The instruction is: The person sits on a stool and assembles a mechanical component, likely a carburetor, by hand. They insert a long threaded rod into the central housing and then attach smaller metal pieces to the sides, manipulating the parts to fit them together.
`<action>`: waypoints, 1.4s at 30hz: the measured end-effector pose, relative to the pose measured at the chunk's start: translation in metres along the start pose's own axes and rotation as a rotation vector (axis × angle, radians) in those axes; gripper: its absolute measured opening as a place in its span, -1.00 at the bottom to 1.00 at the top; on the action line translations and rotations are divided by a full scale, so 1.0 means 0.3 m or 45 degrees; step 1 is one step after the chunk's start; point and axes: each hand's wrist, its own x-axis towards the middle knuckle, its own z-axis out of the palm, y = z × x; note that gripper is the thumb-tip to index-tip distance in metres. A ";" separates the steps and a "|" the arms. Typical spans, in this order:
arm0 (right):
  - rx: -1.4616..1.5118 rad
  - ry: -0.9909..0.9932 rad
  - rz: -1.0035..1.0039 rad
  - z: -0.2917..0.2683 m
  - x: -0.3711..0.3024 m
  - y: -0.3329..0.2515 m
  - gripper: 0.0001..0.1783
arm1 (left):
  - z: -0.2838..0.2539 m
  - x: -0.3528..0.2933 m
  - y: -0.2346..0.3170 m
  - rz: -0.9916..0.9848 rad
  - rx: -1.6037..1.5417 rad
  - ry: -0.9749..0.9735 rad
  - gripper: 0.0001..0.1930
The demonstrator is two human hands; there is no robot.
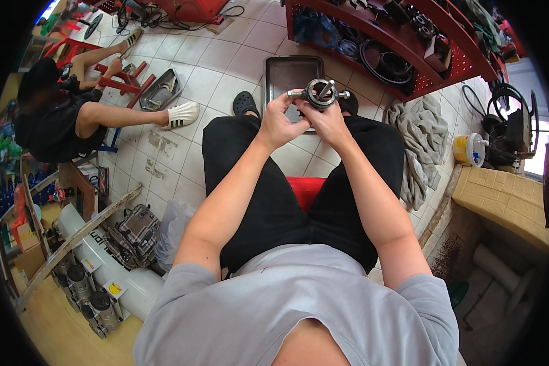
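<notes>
Between my knees, both hands hold up a round metal ring part [316,101] with bolts sticking out at either side. A short metal rod [327,89] rises at an angle from its opening. My left hand [280,124] is closed, its fingers gripping the ring's left side near the bolt there. Curled against the ring's lower right side is my right hand [328,121]. Several fingertips are hidden behind the part and by the hands. Directly beyond and partly under them, a dark rectangular metal tray [285,75] lies on the floor.
On the left, a seated person [58,116] works beside a red stand [125,79], with another tray [162,90] nearby. A red shelf rack [372,49] stands at the far right. Grey cloth [418,146], a white-and-yellow bucket [469,149] and a white tank [104,259] flank me.
</notes>
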 end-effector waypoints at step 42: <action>-0.373 0.145 -0.025 -0.026 -0.001 -0.088 -0.69 | -0.021 0.028 -0.008 -0.107 -0.063 0.332 -0.80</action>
